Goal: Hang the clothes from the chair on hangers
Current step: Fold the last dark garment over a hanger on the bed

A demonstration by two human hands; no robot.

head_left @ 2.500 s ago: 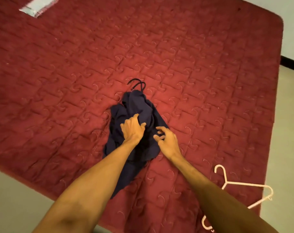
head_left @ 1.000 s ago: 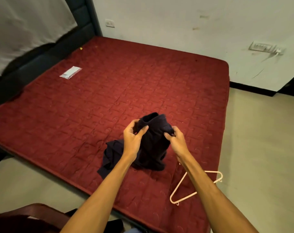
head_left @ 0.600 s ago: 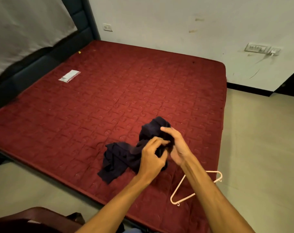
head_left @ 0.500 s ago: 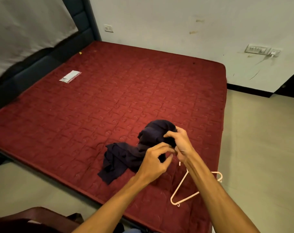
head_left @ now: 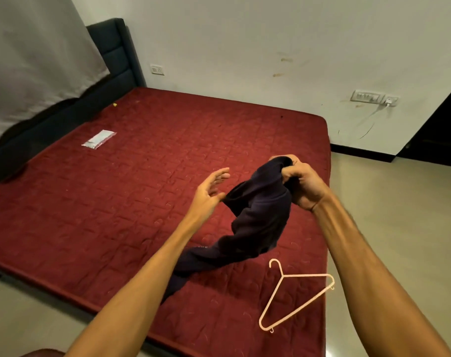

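We find no legible text: the dark garment (head_left: 260, 215) bears a small pale print near its lower part, too blurred to decipher.

The right hand (head_left: 303, 185) grips the bunched top of a dark navy garment (head_left: 258, 217), fingers curled into the cloth, and holds it above a red quilted mattress (head_left: 121, 202). The garment's lower end trails down onto the mattress under the left forearm. The left hand (head_left: 210, 193) is spread just beside the cloth, fingers straight, holding nothing. A pale pink plastic hanger (head_left: 294, 296) lies flat near the mattress's right edge, apart from the garment. A small clear packet (head_left: 98, 139) lies far off near the dark headboard (head_left: 116, 55).
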